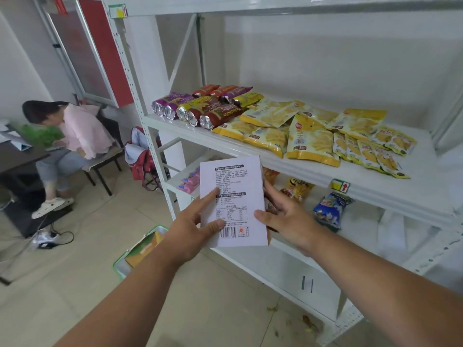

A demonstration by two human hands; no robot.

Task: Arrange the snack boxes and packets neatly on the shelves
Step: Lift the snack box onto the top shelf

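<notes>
I hold a flat white snack box (234, 181), printed back side up, in front of the white shelf unit (313, 171). My left hand (193, 231) grips its left edge, thumb and forefinger lying on the printed face. My right hand (288, 216) grips the right edge, thumb on top and fingers underneath. On the upper shelf lie foil-ended biscuit rolls (200, 108) at the left and several yellow chip packets (310, 131) to their right. The shelf below carries pink packets (189, 182), an orange packet (297, 189) and a blue packet (330, 209).
A green-rimmed box (140, 249) holding more goods stands on the tiled floor left of the shelves. A seated person (72, 139) is at a dark table at far left, with a red backpack (142, 159) and floor cables (50, 239) nearby.
</notes>
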